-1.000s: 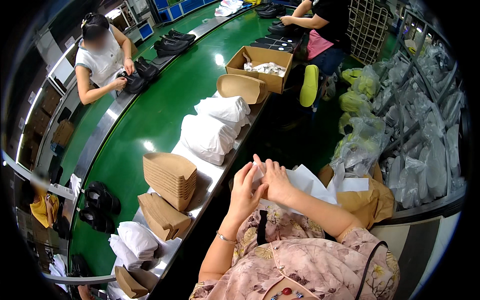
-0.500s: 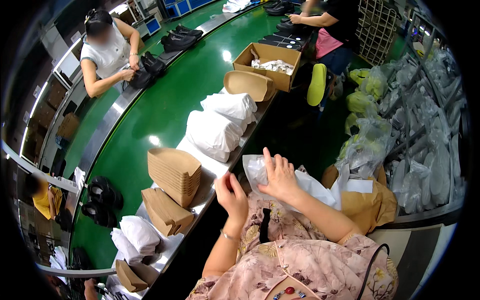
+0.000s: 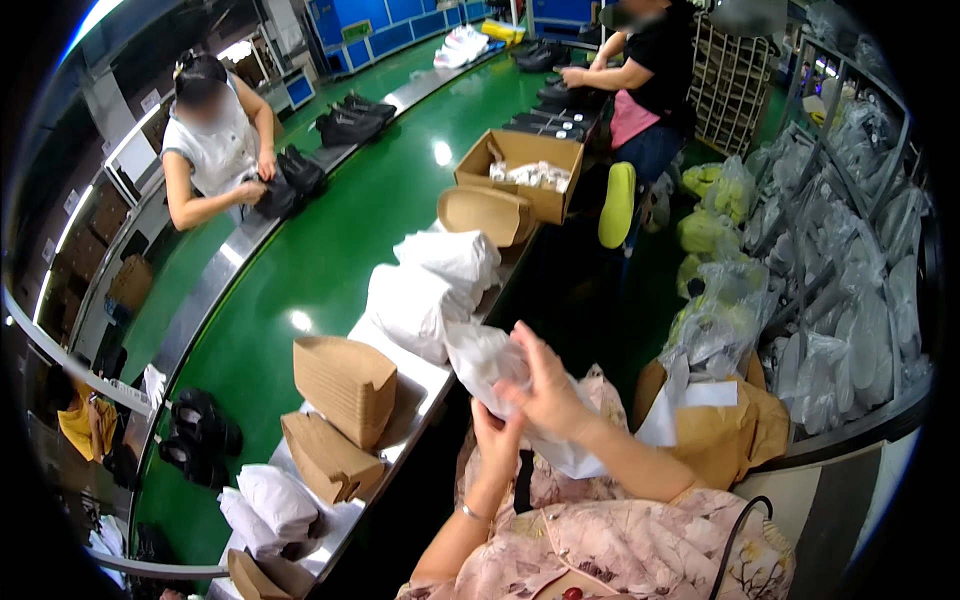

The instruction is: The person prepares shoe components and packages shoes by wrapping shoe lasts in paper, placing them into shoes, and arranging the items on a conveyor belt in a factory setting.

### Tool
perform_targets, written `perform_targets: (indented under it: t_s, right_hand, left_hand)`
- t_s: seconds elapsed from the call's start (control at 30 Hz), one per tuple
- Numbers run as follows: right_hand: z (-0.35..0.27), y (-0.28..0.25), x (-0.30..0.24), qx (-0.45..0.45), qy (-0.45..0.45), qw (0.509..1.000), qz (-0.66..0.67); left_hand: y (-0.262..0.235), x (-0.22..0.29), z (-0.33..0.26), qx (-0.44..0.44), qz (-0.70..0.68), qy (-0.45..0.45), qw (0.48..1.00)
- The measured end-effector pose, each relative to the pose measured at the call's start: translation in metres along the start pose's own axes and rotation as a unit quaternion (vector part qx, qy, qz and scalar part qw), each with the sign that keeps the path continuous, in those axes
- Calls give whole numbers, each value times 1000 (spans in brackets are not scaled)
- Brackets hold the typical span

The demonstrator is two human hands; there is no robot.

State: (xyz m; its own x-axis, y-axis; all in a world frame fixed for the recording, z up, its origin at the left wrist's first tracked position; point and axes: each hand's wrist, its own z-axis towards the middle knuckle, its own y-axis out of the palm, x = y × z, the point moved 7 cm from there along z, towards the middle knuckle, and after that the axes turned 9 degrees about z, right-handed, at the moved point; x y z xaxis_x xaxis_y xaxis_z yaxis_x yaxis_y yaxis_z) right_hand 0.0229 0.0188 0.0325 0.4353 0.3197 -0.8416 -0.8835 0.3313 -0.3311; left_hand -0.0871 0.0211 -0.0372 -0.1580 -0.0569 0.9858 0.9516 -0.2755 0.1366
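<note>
Together, 2 hands (image 3: 552, 400) hold a crumpled white sheet (image 3: 482, 355).

No words, numbers or brands can be read; the small white tags (image 3: 70, 203) at far left are too small to make out.

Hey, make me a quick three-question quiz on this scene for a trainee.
1. True or false: the left hand and the right hand both touch the white wrapping.
2. Multiple choice: what colour is the long work surface? A) red, B) green, C) yellow.
3. Fill in: the brown cardboard stack stands to the ____ of both hands.

Key: 1 true; 2 B; 3 left.
</note>
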Motion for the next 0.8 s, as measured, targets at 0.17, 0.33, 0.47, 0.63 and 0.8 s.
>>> perform_targets:
  t_s: [0.17,0.33,0.47,0.63,0.8]
  right_hand:
    - [-29,-9,55,-19,203,942,268]
    - [-42,-5,62,29,257,862,437]
    - [-37,4,50,17,287,792,538]
    - [-33,9,29,80,310,752,577]
    - [-49,25,39,95,330,730,592]
  left_hand:
    - [-10,-13,17,-6,-213,-84,973]
    - [-1,-13,15,-129,-283,-136,940]
    - [3,10,13,-176,-289,-134,931]
    - [6,13,10,-156,-340,-146,916]
    - [1,8,9,-80,-344,-176,919]
